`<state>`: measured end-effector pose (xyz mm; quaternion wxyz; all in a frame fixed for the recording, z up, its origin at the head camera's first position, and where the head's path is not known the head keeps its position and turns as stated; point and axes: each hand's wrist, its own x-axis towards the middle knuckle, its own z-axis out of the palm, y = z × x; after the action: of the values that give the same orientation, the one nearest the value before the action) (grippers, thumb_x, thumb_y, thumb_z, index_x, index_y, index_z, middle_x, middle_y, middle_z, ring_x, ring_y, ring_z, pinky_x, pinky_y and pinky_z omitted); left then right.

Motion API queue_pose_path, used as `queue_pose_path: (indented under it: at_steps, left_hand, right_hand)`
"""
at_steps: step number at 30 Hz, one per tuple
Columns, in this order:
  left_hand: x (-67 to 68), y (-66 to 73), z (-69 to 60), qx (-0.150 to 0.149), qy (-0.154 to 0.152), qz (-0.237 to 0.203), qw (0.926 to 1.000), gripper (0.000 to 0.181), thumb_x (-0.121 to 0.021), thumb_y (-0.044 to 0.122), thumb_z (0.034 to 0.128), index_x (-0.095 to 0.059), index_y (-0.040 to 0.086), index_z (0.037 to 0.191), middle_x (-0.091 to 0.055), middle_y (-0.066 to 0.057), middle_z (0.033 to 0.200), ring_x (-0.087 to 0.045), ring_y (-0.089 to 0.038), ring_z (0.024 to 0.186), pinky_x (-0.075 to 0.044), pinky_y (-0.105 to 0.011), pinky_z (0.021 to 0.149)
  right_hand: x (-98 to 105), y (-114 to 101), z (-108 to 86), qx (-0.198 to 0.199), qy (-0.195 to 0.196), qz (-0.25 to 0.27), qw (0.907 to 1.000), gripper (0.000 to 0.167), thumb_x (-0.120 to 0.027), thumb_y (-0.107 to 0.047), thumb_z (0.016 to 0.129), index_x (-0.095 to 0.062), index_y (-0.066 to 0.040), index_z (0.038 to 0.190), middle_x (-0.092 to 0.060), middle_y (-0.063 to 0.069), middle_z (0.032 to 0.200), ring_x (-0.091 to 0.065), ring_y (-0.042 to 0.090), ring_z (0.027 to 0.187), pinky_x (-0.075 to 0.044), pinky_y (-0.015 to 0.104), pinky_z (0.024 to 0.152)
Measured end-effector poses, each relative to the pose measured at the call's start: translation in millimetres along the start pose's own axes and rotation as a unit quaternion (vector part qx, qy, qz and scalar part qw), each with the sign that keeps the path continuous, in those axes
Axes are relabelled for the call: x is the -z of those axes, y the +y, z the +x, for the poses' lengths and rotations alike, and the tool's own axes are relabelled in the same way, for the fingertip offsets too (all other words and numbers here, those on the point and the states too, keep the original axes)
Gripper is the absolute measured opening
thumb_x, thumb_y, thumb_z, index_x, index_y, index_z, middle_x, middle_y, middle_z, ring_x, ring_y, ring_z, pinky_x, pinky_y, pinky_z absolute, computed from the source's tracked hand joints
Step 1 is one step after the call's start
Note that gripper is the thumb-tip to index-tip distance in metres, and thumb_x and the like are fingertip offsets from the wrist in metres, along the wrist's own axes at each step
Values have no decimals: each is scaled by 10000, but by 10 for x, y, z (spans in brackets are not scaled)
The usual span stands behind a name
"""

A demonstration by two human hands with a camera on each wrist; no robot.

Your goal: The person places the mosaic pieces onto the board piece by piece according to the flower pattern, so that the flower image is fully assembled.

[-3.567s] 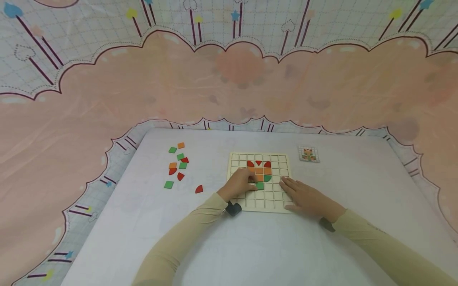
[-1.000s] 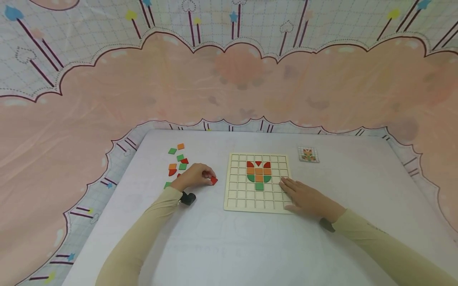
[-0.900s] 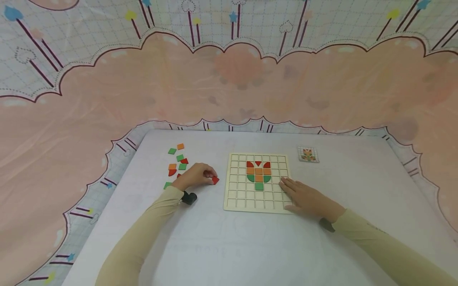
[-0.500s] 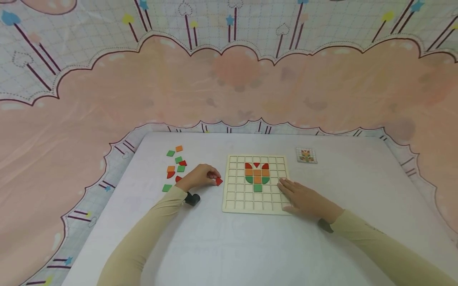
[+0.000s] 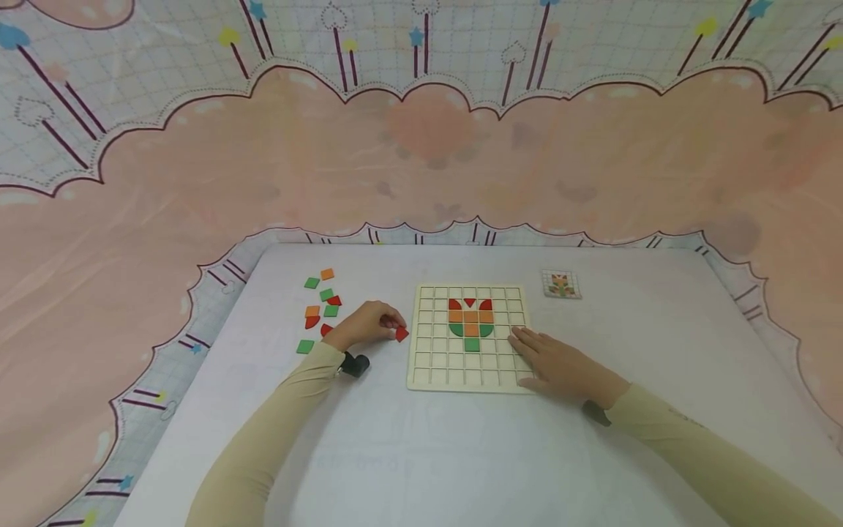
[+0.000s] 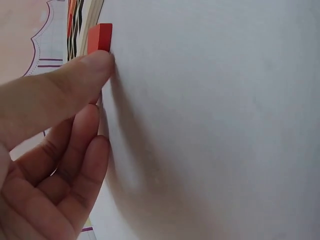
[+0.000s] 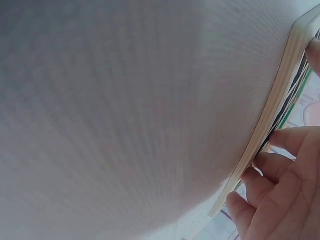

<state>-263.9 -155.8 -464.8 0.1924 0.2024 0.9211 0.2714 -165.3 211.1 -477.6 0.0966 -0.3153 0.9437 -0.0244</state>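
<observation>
My left hand [image 5: 364,323] pinches a red quarter-circle tile [image 5: 402,334] just off the left edge of a pale wooden grid board [image 5: 431,379]. In the left wrist view, thumb and fingertip hold the red tile [image 6: 102,37] on edge near the board's side. My right hand [image 5: 568,367] rests on the board's right edge with its fingers extended. Inlaid in the grid is a tulip-like pattern: red pieces on top, orange squares [image 5: 470,316] in the middle, green quarter-circles and a green square [image 5: 472,345] below.
Loose green, orange and red tiles, among them a green square [image 5: 306,347], lie to the left, partly behind my left hand. A small pattern card [image 5: 561,284] with a flower picture lies behind the board at the right. The table [image 5: 408,454] is white.
A green quarter-circle now sits at the pattern's left. My left hand left the board, picked up the single red quarter-circle and brought it right towards the board's edge. My right hand stayed put.
</observation>
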Motion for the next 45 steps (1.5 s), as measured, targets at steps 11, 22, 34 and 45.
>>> queue_pose_path:
  at_steps: [11,22,34,45]
  left_hand:
    - [-29,10,-22,56,58,-167,9998,210,-697,46,821,-723,151,1001,-659,-34,1052,-560,-191,967,-490,-356,930]
    - [-78,-30,-19,-215,71,-16,9997,202,-727,108,805,-727,142,1005,-668,-14,1009,-573,-168,941,-496,-345,909]
    - [-57,-59,6,-272,208,128,9993,158,-653,167,879,-709,89,1005,-681,-27,947,-552,-162,880,-487,-327,863]
    - [-107,-18,38,-220,306,31,9993,230,-749,96,782,-698,92,1006,-644,-11,893,-530,-140,826,-470,-265,782]
  right_hand:
    - [6,8,25,-30,-31,41,10000,737,-467,-507,936,-241,-75,1489,-211,111,1564,-211,290,1441,-252,436,1148]
    - [5,-14,5,4,-41,-5,10000,741,-449,-519,938,-227,-80,1493,-203,116,1566,-209,285,1443,-263,426,1144]
    - [-18,5,-3,58,70,-116,9999,742,-473,-508,933,-241,-73,1488,-226,124,1558,-232,283,1435,-275,425,1138]
    - [-3,0,9,-9,-42,2,10000,744,-453,-521,937,-232,-78,1492,-205,118,1565,-209,287,1443,-261,432,1144]
